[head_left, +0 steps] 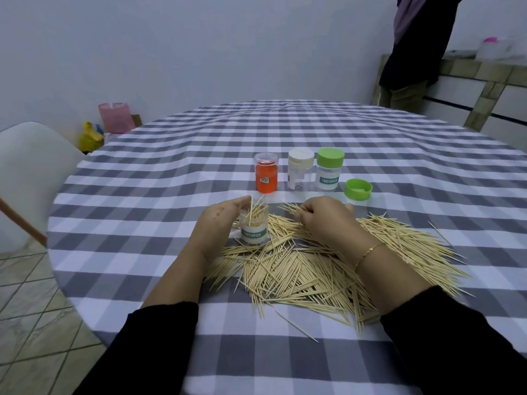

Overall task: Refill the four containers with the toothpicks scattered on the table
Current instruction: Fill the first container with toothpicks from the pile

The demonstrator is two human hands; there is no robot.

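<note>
Green "TOOTHPICK" label on open container [254, 228], left fingers [238, 202] round it; right fingers [306, 208] pinching toothpicks [288, 208]

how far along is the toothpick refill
Early on. Done: nothing looks full. In hand: the left hand holds the open jar, a few picks in it; the right hand gathers from the pile. Left: most of the pile, plus the orange jar, white jar and green-capped jar.
</note>
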